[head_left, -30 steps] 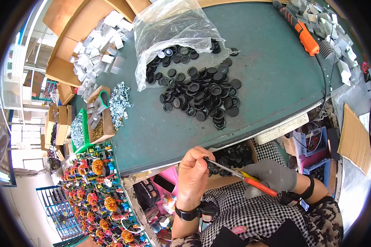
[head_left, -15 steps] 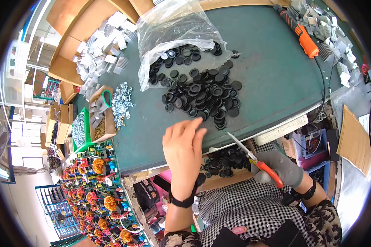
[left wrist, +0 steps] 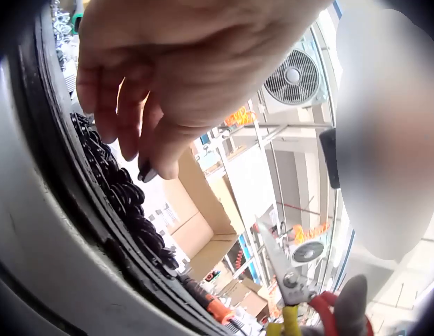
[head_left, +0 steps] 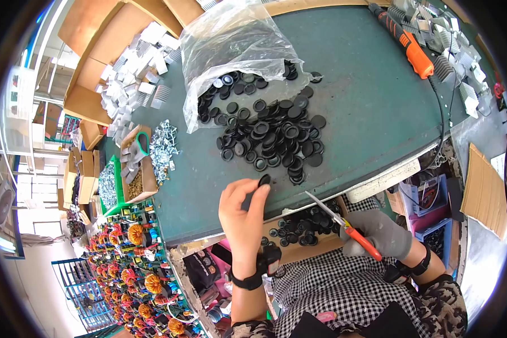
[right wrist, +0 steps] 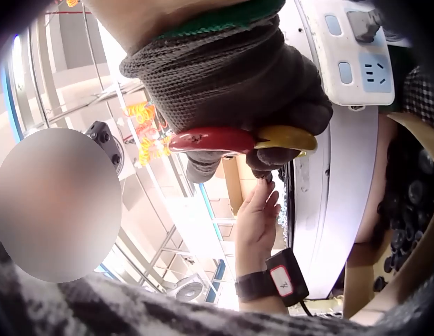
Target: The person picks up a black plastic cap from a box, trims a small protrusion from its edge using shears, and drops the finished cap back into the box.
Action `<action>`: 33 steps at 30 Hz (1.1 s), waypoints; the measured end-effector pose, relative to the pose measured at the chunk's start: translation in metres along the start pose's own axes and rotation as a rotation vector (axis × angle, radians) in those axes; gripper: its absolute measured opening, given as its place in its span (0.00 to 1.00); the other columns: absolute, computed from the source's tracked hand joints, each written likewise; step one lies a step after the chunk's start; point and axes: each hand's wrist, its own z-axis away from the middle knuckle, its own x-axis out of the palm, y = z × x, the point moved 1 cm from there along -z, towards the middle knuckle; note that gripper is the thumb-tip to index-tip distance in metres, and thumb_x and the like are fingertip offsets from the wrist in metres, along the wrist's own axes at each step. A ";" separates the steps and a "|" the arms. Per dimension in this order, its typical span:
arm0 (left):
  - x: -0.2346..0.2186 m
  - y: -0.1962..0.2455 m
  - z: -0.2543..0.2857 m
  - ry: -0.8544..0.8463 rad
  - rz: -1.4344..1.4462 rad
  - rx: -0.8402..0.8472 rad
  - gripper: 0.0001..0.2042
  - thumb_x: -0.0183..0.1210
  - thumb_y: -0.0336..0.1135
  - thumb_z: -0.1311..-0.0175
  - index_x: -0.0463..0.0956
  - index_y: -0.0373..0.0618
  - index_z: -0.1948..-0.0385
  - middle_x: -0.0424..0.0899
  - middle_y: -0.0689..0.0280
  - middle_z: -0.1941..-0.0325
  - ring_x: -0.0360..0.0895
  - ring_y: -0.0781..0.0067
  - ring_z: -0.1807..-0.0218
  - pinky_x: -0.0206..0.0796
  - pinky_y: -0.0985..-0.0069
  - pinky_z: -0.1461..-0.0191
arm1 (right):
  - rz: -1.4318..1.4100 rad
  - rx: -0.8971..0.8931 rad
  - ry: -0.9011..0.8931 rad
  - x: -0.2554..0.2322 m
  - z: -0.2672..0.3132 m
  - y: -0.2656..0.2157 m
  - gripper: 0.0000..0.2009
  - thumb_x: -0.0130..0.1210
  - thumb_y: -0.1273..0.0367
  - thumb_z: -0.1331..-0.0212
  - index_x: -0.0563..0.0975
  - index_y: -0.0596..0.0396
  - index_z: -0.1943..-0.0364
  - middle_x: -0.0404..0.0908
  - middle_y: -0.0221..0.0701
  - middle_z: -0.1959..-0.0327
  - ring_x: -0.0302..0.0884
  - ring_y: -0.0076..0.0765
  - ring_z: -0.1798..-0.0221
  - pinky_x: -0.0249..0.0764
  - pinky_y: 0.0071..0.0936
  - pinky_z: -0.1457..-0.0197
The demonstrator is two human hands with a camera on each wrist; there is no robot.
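My bare left hand (head_left: 239, 217) is over the front edge of the green table, pinching a round black plastic cap (head_left: 264, 180) between thumb and fingertips. The same cap (left wrist: 146, 171) shows edge-on in the left wrist view. A grey-gloved right hand (head_left: 380, 234) grips scissors (head_left: 352, 231) with red and yellow handles, the blades pointing up and left. In the right wrist view the gloved fingers go through the red handle (right wrist: 213, 140). A heap of black caps (head_left: 276, 135) lies on the table beyond the left hand, partly under a clear plastic bag (head_left: 236, 42).
Below the table edge, a cardboard box (head_left: 315, 253) holds more black caps. Metal heat sinks (head_left: 135, 73) fill the back left, with a box holding a glove (head_left: 134, 152) nearer. Circuit boards (head_left: 135, 270) stand at left. An orange electric screwdriver (head_left: 417, 56) lies at back right.
The left hand left the scissor tips, reached forward to the heap, and now draws back slightly with a black cap pinched. The scissors have swung so their tips point farther up.
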 end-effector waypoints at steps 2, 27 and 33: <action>-0.005 -0.008 0.010 -0.039 0.457 -0.224 0.04 0.62 0.25 0.52 0.76 0.39 0.75 0.78 0.64 0.63 0.72 0.74 0.61 0.62 0.78 0.54 | 0.197 -0.038 0.011 0.002 -0.001 -0.004 0.28 0.61 0.44 0.61 0.70 0.58 0.73 0.71 0.36 0.82 0.72 0.41 0.77 0.65 0.31 0.74; -0.002 -0.010 0.039 -0.264 1.196 -0.384 0.14 0.61 0.41 0.46 0.75 0.38 0.67 0.73 0.66 0.66 0.70 0.73 0.62 0.62 0.77 0.55 | 0.891 -0.316 0.184 0.019 -0.015 -0.019 0.26 0.63 0.50 0.66 0.71 0.57 0.71 0.72 0.32 0.81 0.72 0.38 0.78 0.64 0.30 0.71; -0.001 -0.005 0.038 -0.244 1.126 -0.359 0.09 0.61 0.36 0.46 0.77 0.40 0.69 0.75 0.68 0.66 0.68 0.78 0.63 0.59 0.81 0.56 | 0.959 -0.332 0.243 0.016 -0.012 -0.023 0.26 0.63 0.49 0.66 0.71 0.58 0.71 0.72 0.33 0.81 0.72 0.38 0.78 0.64 0.30 0.70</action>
